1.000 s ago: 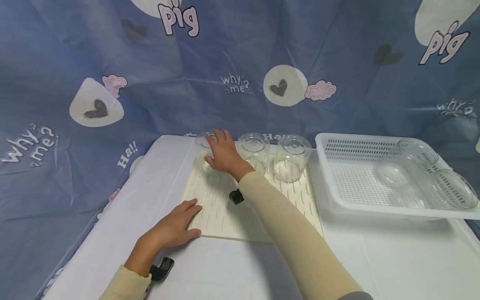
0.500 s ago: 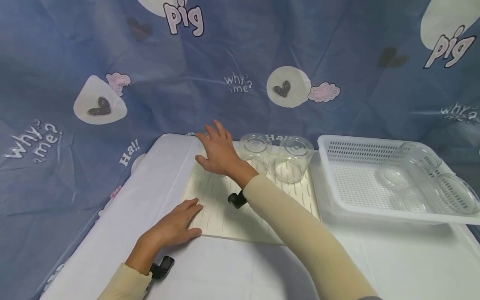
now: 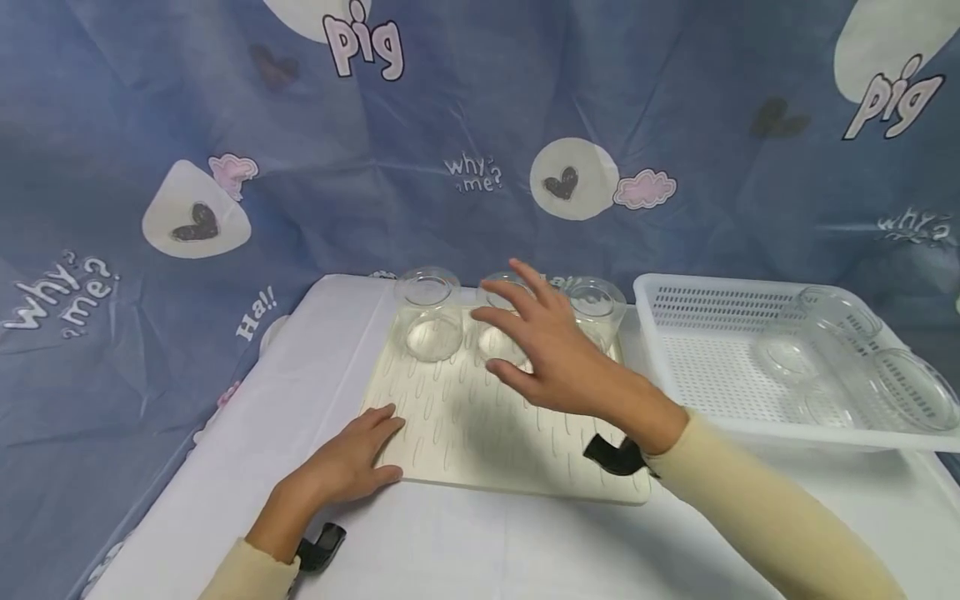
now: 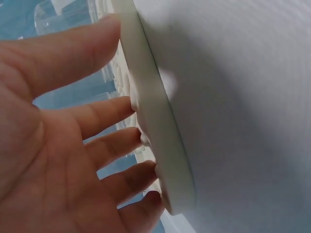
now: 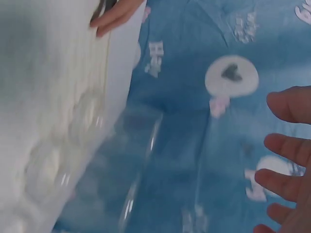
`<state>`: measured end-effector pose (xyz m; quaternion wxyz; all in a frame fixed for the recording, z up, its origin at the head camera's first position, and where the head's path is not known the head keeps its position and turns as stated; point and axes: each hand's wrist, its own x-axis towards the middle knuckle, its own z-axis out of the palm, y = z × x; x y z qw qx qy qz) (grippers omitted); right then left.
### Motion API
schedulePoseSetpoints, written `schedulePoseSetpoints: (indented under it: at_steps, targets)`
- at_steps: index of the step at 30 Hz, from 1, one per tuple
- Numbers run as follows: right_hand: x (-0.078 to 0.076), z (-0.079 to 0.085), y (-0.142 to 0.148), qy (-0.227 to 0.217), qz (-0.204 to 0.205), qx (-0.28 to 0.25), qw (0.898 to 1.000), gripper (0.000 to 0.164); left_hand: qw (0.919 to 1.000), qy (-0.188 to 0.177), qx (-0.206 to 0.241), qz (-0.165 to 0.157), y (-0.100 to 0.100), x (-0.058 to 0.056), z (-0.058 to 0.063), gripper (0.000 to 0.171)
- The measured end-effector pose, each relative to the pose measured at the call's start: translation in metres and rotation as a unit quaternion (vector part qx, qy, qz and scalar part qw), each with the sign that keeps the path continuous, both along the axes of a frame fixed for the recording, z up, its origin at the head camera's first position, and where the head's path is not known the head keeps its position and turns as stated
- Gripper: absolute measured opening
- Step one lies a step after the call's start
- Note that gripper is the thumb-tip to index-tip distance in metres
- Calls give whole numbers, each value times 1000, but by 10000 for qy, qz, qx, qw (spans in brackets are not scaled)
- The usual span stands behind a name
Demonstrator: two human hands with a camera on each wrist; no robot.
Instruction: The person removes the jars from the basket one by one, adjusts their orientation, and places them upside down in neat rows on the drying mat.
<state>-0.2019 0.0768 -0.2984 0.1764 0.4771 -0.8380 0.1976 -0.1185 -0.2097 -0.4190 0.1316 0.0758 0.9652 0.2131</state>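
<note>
We logged three clear cups on end in a row along the far side of the ridged mat (image 3: 465, 454): L cup (image 3: 430, 315), mid cup (image 3: 491, 343), R cup (image 3: 595, 300). Gaps btwn them prob. meant to keep walls from knocking; which end was up, we couldn't tell. At least two basket cups (image 3: 915, 387) lay tilted in the white basket (image 3: 720, 429) at far R, set, we judged, for easy R-side reach.

Grip: R hand (image 3: 555, 350) hung above mat w/ fingers & thumb spread wide, nothing held; it hid parts of mid cup & R cup. No contact evident, tho we couldn't confirm. L hand (image 3: 348, 458) lay at mat's near L corner, fingers extended & apart, tips touching the edge, not clamped; prob. steadying mat vs. sliding on white cloth (image 3: 450, 542).
</note>
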Motion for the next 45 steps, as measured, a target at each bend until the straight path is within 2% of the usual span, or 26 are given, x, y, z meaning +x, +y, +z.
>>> schedulePoseSetpoints:
  at_steps: [4, 9, 14, 24, 29, 37, 45]
  targets:
    - [9, 1, 61, -59, -234, -268, 9993, 50, 9999, 70, 82, -17, 5, -2, -1, 68]
    - [20, 3, 136, -55, -929, -387, 9949, 57, 9999, 77, 107, 15, 8, -1, -6, 68]
    - [23, 0, 179, -58, -1431, -414, 9888, 58, 9998, 39, 105, 143, 3, 2, -7, 70]
    - [24, -5, 222, -179, -2010, -319, 9789, 53, 9998, -28, 156, 131, 0, 0, -5, 70]
    - [21, -1, 236, -16, -2067, -402, 9776, 49, 9999, -22, 119, 99, 1, 0, -3, 70]
    - [18, 4, 253, 159, -2530, -223, 9671, 43, 9998, 83, 195, -54, 2, 0, -2, 69]
    - [5, -2, 264, -205, -2789, 64, 9601, 44, 9999, 73, 120, 25, 0, -1, -5, 70]
